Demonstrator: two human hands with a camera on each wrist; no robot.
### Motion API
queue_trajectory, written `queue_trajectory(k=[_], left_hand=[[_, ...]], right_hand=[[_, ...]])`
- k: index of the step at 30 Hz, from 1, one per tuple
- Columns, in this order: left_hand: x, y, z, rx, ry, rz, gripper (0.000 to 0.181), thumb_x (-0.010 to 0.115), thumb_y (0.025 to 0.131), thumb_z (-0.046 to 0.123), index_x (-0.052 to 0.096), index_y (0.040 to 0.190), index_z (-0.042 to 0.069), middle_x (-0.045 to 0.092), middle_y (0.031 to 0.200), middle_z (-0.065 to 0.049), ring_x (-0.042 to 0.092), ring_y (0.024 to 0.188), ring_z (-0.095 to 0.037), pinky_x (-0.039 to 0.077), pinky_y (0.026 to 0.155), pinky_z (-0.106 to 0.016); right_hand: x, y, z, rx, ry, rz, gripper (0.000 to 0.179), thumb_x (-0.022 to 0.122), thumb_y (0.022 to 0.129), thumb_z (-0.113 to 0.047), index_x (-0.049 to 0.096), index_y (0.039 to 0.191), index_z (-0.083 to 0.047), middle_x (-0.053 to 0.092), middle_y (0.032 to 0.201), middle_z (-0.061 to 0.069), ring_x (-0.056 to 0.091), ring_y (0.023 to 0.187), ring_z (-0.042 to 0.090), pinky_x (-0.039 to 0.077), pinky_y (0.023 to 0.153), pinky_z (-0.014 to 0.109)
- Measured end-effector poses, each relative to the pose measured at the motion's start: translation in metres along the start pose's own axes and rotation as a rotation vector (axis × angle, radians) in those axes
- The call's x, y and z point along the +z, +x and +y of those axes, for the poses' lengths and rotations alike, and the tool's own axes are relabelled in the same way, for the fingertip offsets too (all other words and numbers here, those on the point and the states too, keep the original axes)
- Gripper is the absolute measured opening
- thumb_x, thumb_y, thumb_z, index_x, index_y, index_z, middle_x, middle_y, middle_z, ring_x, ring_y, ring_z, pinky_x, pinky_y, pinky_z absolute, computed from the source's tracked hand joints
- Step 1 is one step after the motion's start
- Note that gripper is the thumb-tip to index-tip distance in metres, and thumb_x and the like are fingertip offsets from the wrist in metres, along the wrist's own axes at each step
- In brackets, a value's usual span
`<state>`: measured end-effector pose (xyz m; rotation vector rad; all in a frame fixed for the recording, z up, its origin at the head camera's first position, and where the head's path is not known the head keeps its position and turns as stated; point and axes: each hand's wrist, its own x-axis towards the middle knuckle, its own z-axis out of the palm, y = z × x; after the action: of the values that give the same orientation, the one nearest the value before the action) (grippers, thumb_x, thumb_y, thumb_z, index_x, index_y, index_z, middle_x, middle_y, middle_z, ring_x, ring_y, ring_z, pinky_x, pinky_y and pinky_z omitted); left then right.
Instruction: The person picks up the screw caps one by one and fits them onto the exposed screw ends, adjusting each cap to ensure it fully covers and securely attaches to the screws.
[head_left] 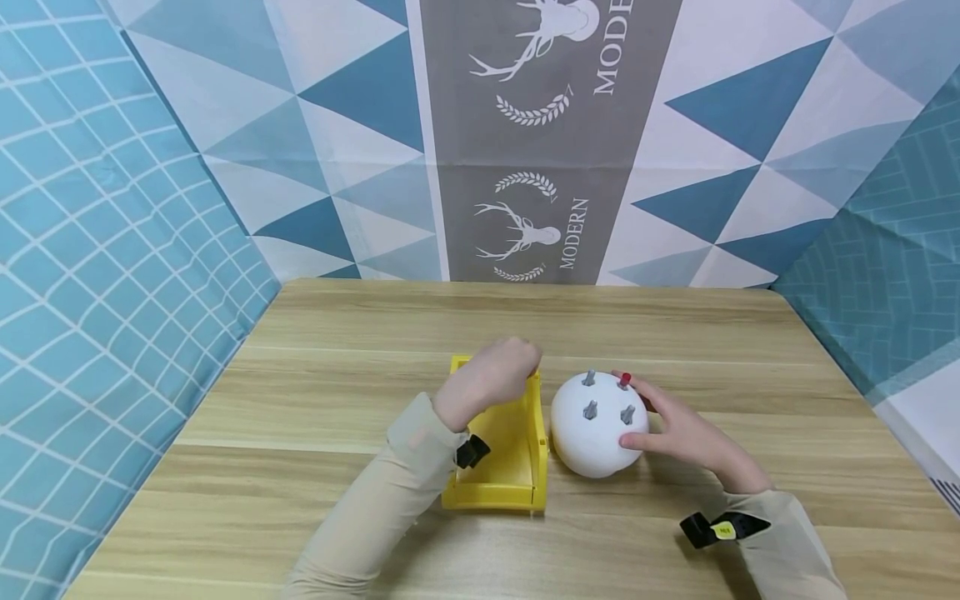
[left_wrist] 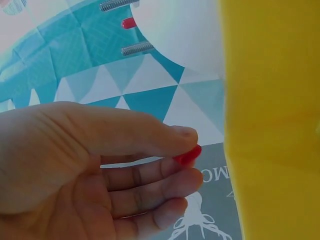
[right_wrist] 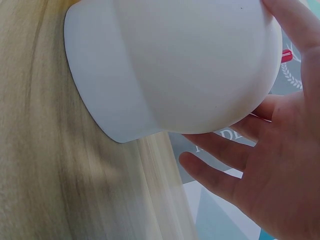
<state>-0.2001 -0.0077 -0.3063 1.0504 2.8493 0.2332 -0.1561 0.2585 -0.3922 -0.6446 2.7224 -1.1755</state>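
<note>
At the yellow tray's (head_left: 491, 497) far end, my left hand (head_left: 492, 375) is above the rim. Its thumb and fingers pinch a small red cap (left_wrist: 188, 156), seen in the left wrist view. To the right stands a white domed body (head_left: 588, 446) with several threaded metal studs (head_left: 590, 409) upright on top; one of them wears a red cap (head_left: 625, 380). My right hand (head_left: 675, 433) holds the dome from its right side, thumb on the near side and fingers round the far side. In the right wrist view, the dome (right_wrist: 200, 65) has a wider base resting on the table.
The wood-grain table (head_left: 315, 467) carries the tray and the dome side by side, with a narrow gap between them. A patterned cloth (head_left: 360, 125) hangs behind the table's far edge. Blue tiled-print sheets (head_left: 97, 250) flank it.
</note>
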Motion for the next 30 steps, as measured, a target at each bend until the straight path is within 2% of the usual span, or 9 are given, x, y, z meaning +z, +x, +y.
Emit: queue_trajectory(k=[6,16,24,30], left_hand=[[-0.001,0.003,0.003,0.013,-0.039,0.041,0.028,0.043,0.077,-0.012,0.039,0.064,0.012,0.029,0.059,0.001,0.028,0.053,-0.011,0.023,0.047,-0.020],[-0.003,0.005,0.008,0.003,-0.030,0.077,0.006,0.058,0.082,0.003,0.055,0.079,0.008,0.053,0.068,0.001,0.049,0.060,-0.012,0.039,0.053,-0.019],[-0.002,0.008,0.012,0.002,-0.049,0.105,0.005,0.061,0.085,0.009,0.058,0.088,0.008,0.055,0.073,0.001,0.050,0.063,-0.012,0.041,0.054,-0.017],[-0.002,0.009,0.016,0.023,-0.047,0.153,0.005,0.059,0.085,0.007,0.058,0.089,0.009,0.056,0.073,0.000,0.050,0.062,-0.012,0.041,0.052,-0.016]], right_hand=[[0.000,0.000,0.001,-0.002,0.000,0.001,0.078,0.072,0.075,-0.032,0.031,0.140,-0.017,0.041,0.135,0.012,0.044,0.117,0.037,0.036,0.090,0.061],[0.000,0.000,0.001,-0.005,-0.007,0.001,0.079,0.072,0.075,-0.031,0.031,0.140,-0.015,0.041,0.136,0.013,0.044,0.117,0.037,0.035,0.090,0.062],[-0.001,0.000,0.000,-0.004,0.005,-0.005,0.078,0.072,0.075,-0.030,0.031,0.140,-0.013,0.042,0.135,0.014,0.044,0.117,0.038,0.034,0.091,0.063],[-0.001,0.000,0.000,-0.009,-0.003,0.000,0.079,0.072,0.075,-0.031,0.031,0.140,-0.013,0.042,0.135,0.013,0.045,0.116,0.037,0.036,0.090,0.061]])
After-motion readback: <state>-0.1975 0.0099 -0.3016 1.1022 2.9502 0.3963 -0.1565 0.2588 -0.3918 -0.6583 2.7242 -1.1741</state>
